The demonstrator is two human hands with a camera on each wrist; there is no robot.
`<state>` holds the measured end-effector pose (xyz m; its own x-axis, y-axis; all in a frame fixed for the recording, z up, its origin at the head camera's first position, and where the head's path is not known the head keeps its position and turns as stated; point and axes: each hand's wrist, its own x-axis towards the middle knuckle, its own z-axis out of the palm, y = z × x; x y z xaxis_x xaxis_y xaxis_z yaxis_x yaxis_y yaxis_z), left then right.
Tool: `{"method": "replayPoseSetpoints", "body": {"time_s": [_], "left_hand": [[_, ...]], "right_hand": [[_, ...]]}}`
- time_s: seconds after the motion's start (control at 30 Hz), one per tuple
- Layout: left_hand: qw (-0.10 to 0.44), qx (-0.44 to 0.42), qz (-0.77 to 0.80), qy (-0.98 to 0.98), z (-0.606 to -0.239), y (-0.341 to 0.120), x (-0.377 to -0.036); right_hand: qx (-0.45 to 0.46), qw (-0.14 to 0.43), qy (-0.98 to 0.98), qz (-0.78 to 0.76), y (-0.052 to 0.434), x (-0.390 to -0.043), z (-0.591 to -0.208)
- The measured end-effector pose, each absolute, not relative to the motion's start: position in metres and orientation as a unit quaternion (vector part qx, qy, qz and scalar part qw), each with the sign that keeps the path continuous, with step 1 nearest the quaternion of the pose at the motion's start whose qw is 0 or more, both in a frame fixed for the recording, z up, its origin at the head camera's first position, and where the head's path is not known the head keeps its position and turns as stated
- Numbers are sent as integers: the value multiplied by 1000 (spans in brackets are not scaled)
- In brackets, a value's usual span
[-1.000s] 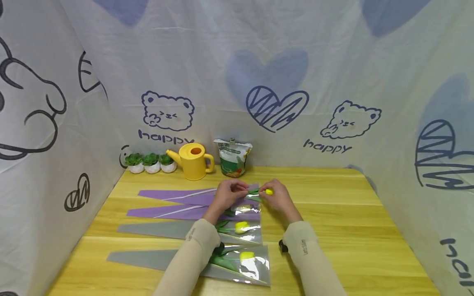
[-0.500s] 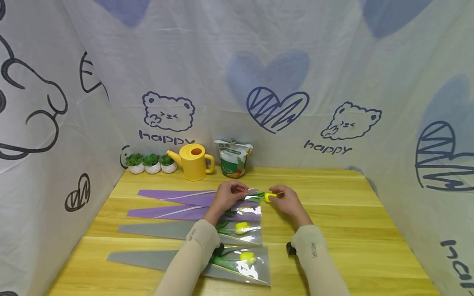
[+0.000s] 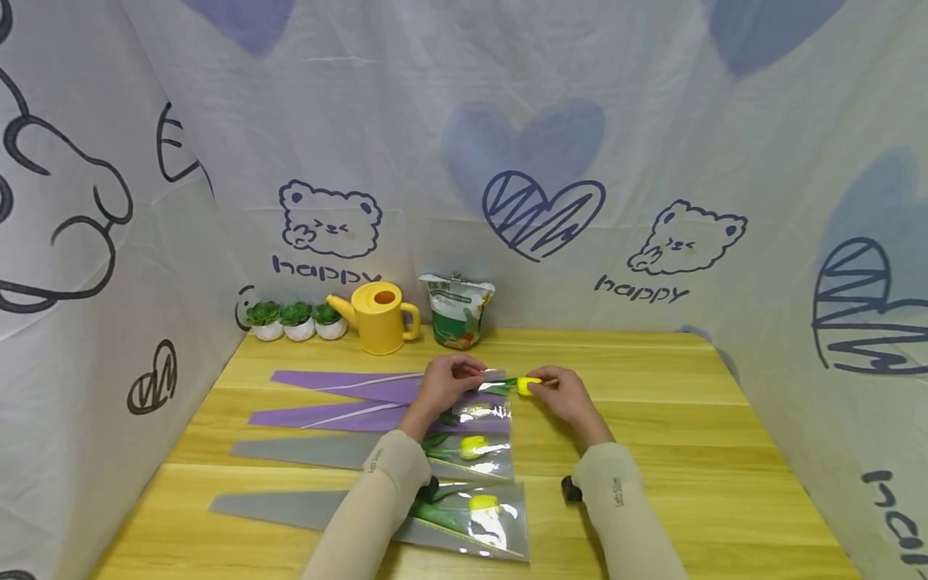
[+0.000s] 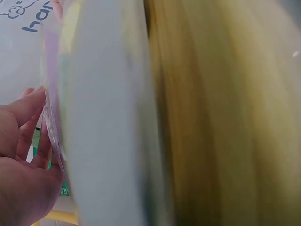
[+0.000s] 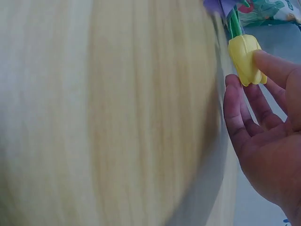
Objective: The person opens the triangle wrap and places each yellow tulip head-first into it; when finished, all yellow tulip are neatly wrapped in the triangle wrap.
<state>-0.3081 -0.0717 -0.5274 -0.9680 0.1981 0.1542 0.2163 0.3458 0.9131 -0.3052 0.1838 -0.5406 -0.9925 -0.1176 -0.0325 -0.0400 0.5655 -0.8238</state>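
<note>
A yellow tulip (image 3: 527,387) lies along the far purple flower sleeve (image 3: 348,383), its green stem and leaves at the sleeve's right, see-through end and its bloom sticking out. My right hand (image 3: 567,396) pinches the bloom; in the right wrist view the thumb presses on the yellow petals (image 5: 244,59) with fingers behind them. With thumb and fingers my left hand (image 3: 445,383) pinches the edge of the far sleeve, as the left wrist view also shows. The stem's lower part is hidden under the left hand.
Nearer lie a second purple sleeve (image 3: 333,416) and two grey sleeves (image 3: 312,448) (image 3: 283,505), each with a tulip inside. Along the back stand small potted succulents (image 3: 296,321), a yellow watering can (image 3: 380,326) and a clipped green-white bag (image 3: 457,314). Printed cloth walls (image 3: 652,145) enclose the table.
My right hand has shifted right, from the leaves beside the bloom to the bloom's tip, then slightly back left. The left hand has stayed at the sleeve.
</note>
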Motion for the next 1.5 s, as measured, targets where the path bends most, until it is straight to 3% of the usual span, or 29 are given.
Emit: {"method": "replayPoseSetpoints", "body": {"time_s": [0.6,1.5], "left_hand": [[23,-145,-570,-809,-519,-68,-308],[39,-155,-575,-803,-524,-72,-305]], "right_hand": [[-60,23,853,-517,165,-307,-522],[-69,0,839,-540,149,-305,-528]]}}
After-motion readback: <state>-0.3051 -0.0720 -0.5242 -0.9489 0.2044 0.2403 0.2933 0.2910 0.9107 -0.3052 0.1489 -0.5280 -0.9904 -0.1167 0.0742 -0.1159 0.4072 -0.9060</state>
